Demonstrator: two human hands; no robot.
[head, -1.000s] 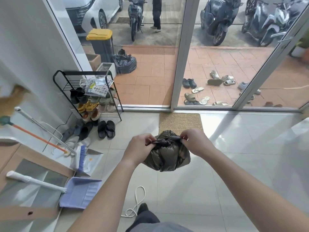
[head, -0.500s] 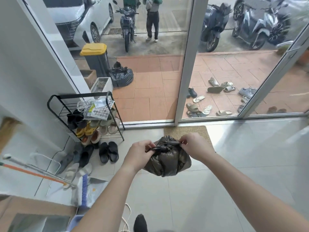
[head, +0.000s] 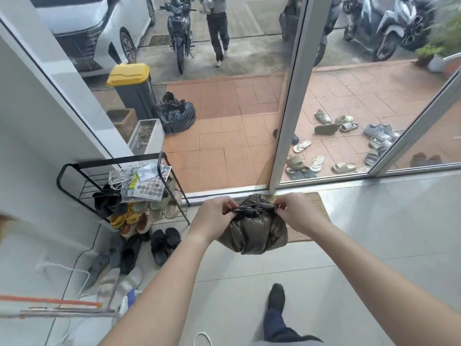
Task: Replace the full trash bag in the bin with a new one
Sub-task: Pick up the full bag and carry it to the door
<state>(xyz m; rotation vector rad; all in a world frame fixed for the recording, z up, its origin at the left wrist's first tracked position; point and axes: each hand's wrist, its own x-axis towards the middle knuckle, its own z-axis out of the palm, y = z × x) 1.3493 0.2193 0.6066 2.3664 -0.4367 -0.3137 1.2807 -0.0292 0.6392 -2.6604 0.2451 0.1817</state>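
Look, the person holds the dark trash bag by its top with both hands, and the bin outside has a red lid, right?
Almost. The bin outside has a yellow lid, not a red one; the head view shows it beyond the glass. The rest is right: the left hand and the right hand both pinch the top of the dark trash bag.
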